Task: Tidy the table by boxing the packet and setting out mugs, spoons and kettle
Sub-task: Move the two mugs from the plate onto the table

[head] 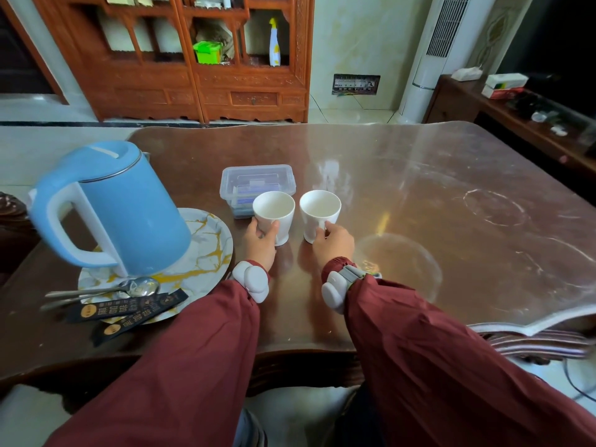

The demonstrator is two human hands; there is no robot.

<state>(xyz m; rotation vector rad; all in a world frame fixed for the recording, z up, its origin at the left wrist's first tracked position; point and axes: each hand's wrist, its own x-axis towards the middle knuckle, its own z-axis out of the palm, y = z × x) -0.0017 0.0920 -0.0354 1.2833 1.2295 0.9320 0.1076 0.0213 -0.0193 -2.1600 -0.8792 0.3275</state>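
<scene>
At mid-frame each hand grips its own white mug, the left hand wrapped around the left mug and the right hand around the right mug, both upright on the tabletop, just below the lidded box.

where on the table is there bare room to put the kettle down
Most open: the glossy brown table top right of the right white mug, out to the far and right edges. Crowded: the left side, where the blue electric kettle fills the marbled round plate, with metal spoons and black sachets at its near rim.
</scene>
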